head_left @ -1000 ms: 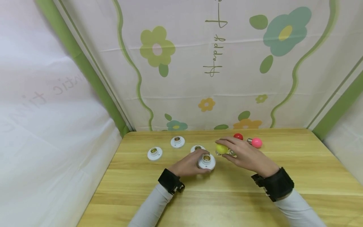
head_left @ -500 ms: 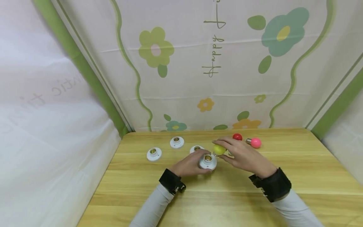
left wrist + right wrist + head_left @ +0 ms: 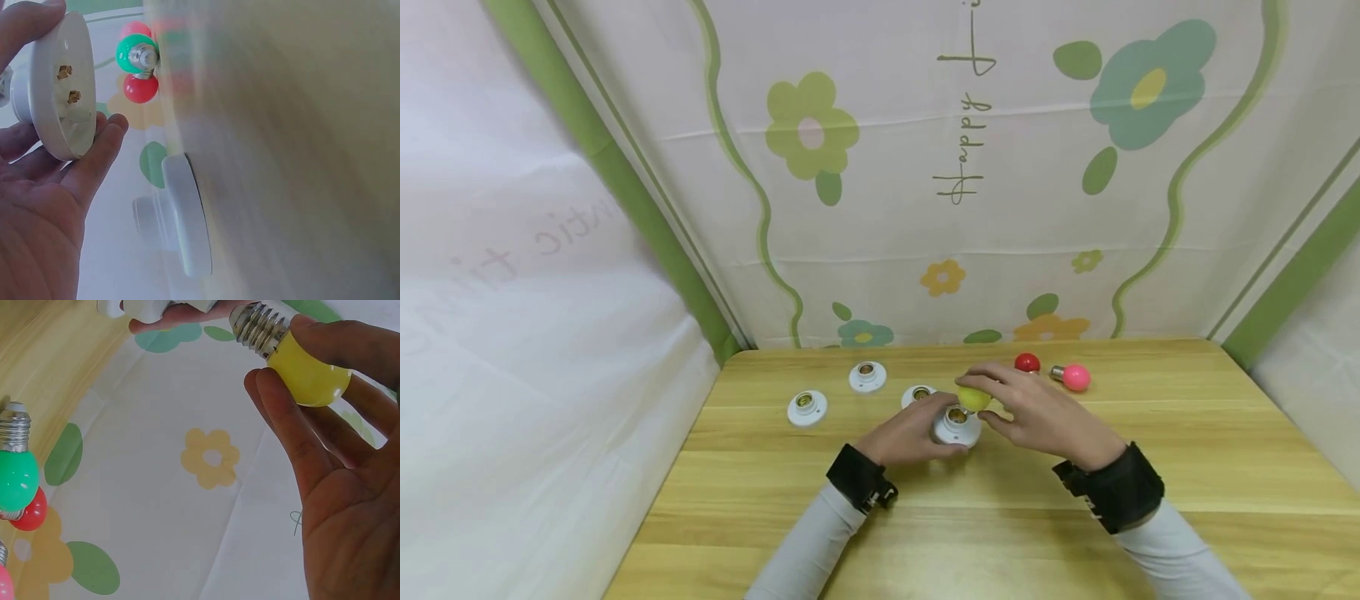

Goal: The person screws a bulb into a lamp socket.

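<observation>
Head view showed the left hand [image 3: 913, 429] gripping a white socket [image 3: 958, 435] while the right hand [image 3: 1047, 412] pinched a yellow bulb [image 3: 974, 398] near it (a pink bulb [image 3: 1077, 377] lay beyond).

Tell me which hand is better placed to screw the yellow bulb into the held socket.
Right, I'd judge: the right hand pinches the yellow bulb with its metal thread exposed and close to the socket. The left hand is occupied, holding that socket off the table.
</observation>
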Available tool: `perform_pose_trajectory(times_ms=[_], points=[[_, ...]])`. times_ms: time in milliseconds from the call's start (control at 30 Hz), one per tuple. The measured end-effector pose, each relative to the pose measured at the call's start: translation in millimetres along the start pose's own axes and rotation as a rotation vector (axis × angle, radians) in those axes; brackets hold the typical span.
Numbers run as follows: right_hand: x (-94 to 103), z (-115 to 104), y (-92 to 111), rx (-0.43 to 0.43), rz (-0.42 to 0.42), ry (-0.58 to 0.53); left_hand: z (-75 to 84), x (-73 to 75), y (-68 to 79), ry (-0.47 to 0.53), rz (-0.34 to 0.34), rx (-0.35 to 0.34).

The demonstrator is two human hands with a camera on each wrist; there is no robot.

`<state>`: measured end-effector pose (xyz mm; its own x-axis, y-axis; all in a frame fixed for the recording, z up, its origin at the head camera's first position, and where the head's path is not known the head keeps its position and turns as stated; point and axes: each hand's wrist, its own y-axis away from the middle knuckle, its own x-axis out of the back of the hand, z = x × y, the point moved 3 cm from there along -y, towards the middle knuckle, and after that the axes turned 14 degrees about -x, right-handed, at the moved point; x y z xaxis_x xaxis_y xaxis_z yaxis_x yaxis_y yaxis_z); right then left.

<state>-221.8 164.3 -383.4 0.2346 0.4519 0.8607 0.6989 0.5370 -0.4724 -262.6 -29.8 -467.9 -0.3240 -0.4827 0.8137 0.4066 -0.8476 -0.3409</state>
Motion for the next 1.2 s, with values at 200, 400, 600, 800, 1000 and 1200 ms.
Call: perform_pose_trajectory(times_ms=[200,400,600,800,1000,1200], points=[[-1.9,-1.5,-0.4,-0.006,-0.019,-0.013,0.6,0.8,-2.8,0.026,0.005,0.004],[-1.9,-1.4,-1.3,-0.014,-0.022,-0.021,1.6,0.5,-11.3,0.033,0.006,-0.017],[-0.9,-2.1,-1.9,-0.024,-0.03,-0.023,3.9,0.5,-16.9,0.043,0.019,-0.037],[-0.1,-2.2,-3.4,-0.028,-0.038,-0.015,5.8,1.8,-17.7,0.054,0.025,-0.044],[-0.9,-1.7,-4.5,-0.02,-0.02,-0.02,7.4,3.6,-18.3,0.057,0.031,-0.046],[-1.4,-1.7,-5.0,-0.034,-0.029,-0.02,7.8,5.2,-20.0,0.077,0.053,-0.062]])
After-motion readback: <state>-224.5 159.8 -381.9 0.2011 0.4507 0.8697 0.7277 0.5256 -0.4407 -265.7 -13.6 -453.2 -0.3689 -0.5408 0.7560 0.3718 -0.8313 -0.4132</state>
